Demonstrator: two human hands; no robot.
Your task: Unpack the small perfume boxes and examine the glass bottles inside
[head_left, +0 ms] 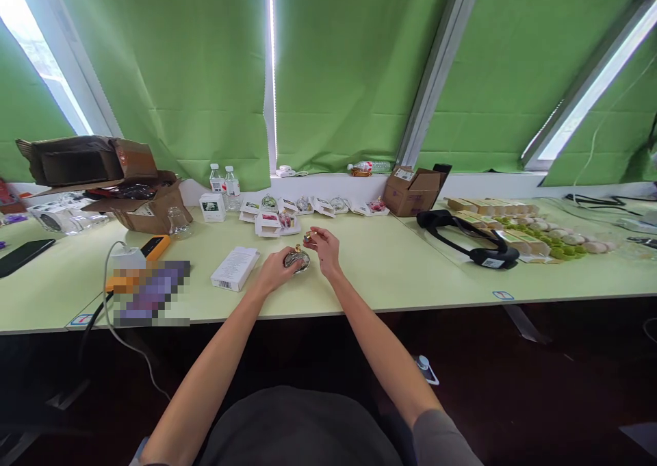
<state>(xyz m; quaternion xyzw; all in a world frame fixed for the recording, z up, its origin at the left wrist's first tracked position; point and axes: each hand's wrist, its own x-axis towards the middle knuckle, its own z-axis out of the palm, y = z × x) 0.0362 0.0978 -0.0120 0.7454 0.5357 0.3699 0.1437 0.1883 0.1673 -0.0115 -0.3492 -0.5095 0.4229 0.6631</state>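
Observation:
My left hand point(277, 270) is closed around a small round glass bottle point(302, 263), which looks like a perfume bottle with a gold-coloured neck. Between the fingertips of my right hand point(326, 248) is a small gold cap point(307, 237), just above and to the right of the bottle's neck and apart from it. Both hands are over the pale table near its front edge. To the left of my left hand lies a white box point(235, 269) with printing and a barcode on its face.
Several open white boxes point(267, 224) with glass bottles stand behind my hands. Cardboard boxes point(412, 191) sit at the back right and far left. A black headset point(468, 239) lies to the right. Left are an orange power bank point(155, 248) and a cable point(106, 285).

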